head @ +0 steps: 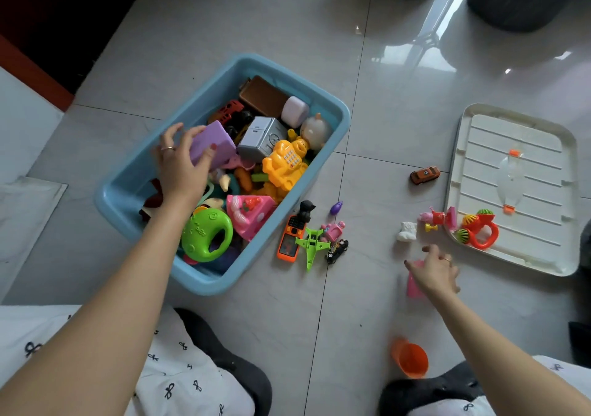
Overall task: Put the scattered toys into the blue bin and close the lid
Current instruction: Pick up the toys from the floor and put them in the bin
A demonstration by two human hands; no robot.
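- My left hand [179,163] grips the purple block [212,143] by its near end, thumb on top and fingers curled behind, over the toys already piled in the blue bin [339,118].
- The block looks like hard, hollow plastic: light, stiff and smooth. Held by one end it could slip or tip, so I judge a hold across its middle safer before I set it on the heap.
- My right hand [436,271] is down on the floor with fingers curled over a pink cup [414,284]; whether I truly have it pinched I cannot tell, since my hand hides most of it.
- That cup should be thin and light; taking it round the wall rather than the rim would keep it from flipping.
- Still loose on the tiles: an orange phone [289,239], a green plane [312,246], a small car [424,175], an orange cup [411,358].
- A rattle [479,228] lies on the white lid [511,191], which rests flat, well apart from the bin. The lid looks wide, so two hands on opposite edges.
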